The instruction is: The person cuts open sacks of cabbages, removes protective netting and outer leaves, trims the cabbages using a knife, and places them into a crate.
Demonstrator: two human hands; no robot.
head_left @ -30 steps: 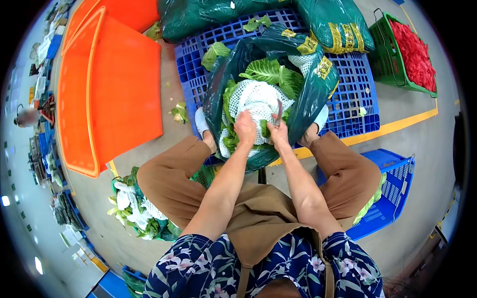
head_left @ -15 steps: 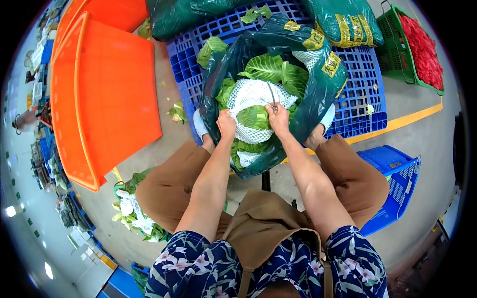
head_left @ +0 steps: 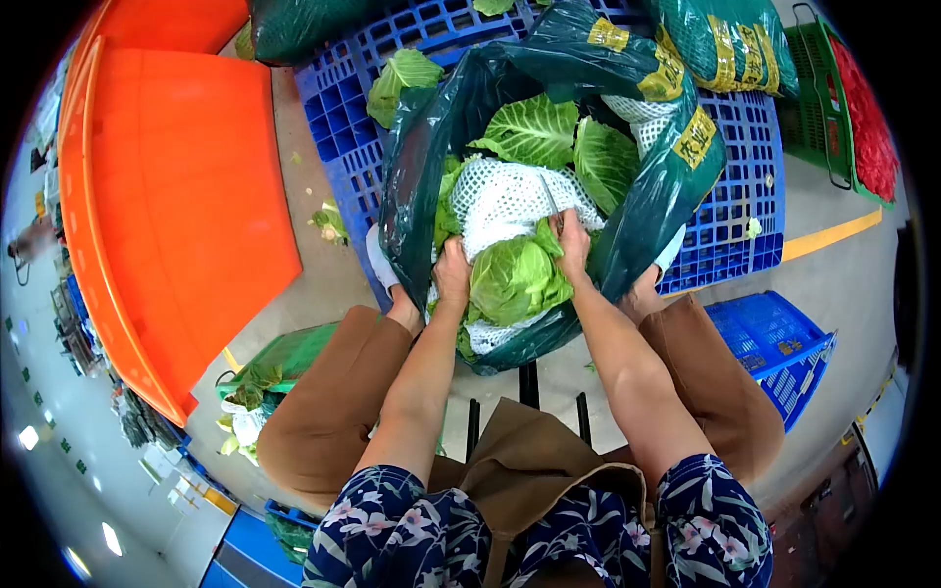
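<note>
Head view looks down on a round green cabbage (head_left: 515, 282) that sits near the front of a big dark green plastic bag (head_left: 417, 167). White net (head_left: 500, 201) lies bunched up just behind the cabbage, and a bit more of it peeks out under the front. The cabbage is bare on top, so its pale leaves show.

The person's left hand (head_left: 451, 272) is at the left side of the cabbage. Its fingers are curled tight and seem to grip the edge of the net. The right hand (head_left: 573, 247) is at the right side, with its fingers closed around a thin knife (head_left: 549, 191). The blade points up and away, over the net. I cannot tell if that hand grips the net too.

Two big loose leaves (head_left: 537, 129) stick up at the back of the bag. The bag stands between the person's feet, at the front of a blue plastic pallet (head_left: 745, 201). A torn leaf (head_left: 404, 83) lies on the pallet, to the left of the bag. Behind, on the right, is a full green bag with yellow stripes (head_left: 725, 44). Farther right is a green crate (head_left: 809, 108) full of red stuff. A big orange bin (head_left: 186, 186) stands on the left, and a blue crate (head_left: 769, 338) is by the right knee.
</note>
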